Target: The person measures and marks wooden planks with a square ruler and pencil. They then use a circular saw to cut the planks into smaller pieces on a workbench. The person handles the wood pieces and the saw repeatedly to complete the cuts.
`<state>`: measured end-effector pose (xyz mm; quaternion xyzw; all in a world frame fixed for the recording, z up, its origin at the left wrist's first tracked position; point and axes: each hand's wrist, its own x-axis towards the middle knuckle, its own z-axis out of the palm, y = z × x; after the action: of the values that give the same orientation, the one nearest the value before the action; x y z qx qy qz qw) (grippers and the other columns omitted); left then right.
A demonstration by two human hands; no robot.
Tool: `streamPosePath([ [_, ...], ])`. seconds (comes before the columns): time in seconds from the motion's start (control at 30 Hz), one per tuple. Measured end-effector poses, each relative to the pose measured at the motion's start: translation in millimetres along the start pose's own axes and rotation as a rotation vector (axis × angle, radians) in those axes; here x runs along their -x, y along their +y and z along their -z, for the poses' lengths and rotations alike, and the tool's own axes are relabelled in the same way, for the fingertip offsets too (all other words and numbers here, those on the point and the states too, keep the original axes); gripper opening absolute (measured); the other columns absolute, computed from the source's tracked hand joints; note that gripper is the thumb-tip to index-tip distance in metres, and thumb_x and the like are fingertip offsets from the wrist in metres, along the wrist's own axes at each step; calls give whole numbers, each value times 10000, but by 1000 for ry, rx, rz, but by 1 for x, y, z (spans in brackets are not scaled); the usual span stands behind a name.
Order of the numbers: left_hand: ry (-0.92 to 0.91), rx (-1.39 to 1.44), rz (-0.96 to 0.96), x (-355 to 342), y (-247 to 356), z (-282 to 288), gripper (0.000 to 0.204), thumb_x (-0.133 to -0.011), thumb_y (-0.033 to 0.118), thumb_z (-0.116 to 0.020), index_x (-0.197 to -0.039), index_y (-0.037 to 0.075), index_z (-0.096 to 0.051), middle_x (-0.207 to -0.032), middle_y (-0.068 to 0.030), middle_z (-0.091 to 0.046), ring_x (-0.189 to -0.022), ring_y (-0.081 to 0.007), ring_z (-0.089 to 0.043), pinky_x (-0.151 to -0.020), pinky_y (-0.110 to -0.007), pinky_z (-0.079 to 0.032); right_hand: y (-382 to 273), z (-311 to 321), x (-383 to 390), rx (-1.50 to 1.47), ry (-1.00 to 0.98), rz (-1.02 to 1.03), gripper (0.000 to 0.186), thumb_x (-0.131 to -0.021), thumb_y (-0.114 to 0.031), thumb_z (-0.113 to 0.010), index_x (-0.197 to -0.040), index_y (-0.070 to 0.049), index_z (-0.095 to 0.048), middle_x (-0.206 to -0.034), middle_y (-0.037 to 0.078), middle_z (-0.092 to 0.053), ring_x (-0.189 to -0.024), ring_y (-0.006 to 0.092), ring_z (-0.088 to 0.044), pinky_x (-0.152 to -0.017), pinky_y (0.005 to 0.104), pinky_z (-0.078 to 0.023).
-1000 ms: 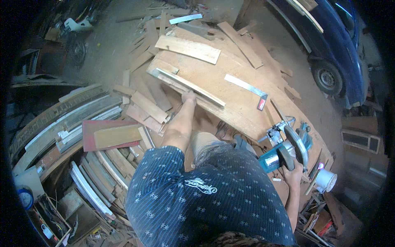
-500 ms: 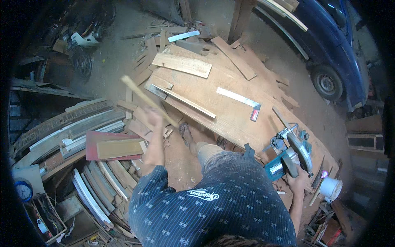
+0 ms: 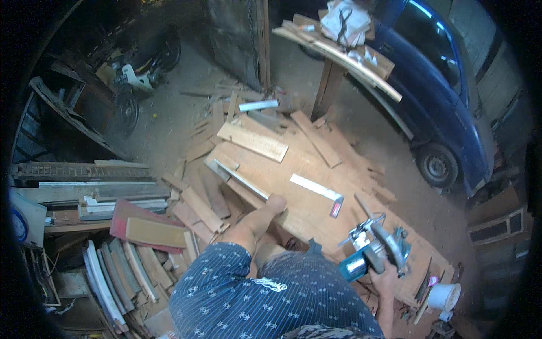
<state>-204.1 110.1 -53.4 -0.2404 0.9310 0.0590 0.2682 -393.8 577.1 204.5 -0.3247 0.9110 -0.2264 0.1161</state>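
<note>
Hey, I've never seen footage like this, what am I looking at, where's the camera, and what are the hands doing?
The camera sits on a person's head and looks down through a fisheye lens, so straight edges bend. No machine: two bare hands. The left hand rests on the edge of a big wooden board lying on the dirt floor. The right hand grips a blue circular saw. On the board lie a metal square, a long strip and a short plank. Scrap wood is piled left; a blue car is parked right.
</note>
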Motion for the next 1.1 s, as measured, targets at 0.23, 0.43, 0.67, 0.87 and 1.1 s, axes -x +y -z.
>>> streamPosePath([
  [0.23,308,154,-176,37,-18,116,252,-898,234,-663,-1108,117,-738,-1035,-143,-749,-975,-318,-727,-857,-474,-564,3,-4,-5,-220,-12,73,385,-713,-155,-794,-1042,34,-727,-881,255,-727,-837,380,-727,-787,421,-550],
  [0.43,774,699,-279,185,-77,283,375,-839,269,-818,-1134,68,-704,-996,-128,-739,-952,-276,-717,-828,-413,-547,-3,-20,1,-249,-10,9,393,-716,-168,-823,-1070,-20,-739,-921,235,-725,-876,404,-711,-786,467,-537],
  [0.67,537,633,-142,218,-150,200,577,-788,188,-843,-1293,89,-583,-1068,-139,-709,-1016,-279,-689,-891,-402,-543,-36,-23,10,-347,31,-54,396,-749,-151,-804,-1085,39,-713,-894,229,-728,-823,394,-698,-789,431,-536],
  [0.87,363,538,40,220,-216,142,606,-733,189,-872,-1277,126,-614,-1097,-151,-708,-1075,-358,-666,-914,-434,-539,-59,-29,19,-432,75,-54,395,-772,-73,-768,-1126,85,-689,-938,231,-736,-857,322,-706,-817,420,-529],
  [1.1,360,193,-267,162,-265,84,241,-867,176,-640,-1090,92,-673,-1025,-174,-716,-958,-378,-698,-869,-463,-553,-71,-51,31,-410,98,-114,404,-736,-59,-797,-1109,60,-696,-937,199,-721,-901,295,-690,-892,407,-513],
])
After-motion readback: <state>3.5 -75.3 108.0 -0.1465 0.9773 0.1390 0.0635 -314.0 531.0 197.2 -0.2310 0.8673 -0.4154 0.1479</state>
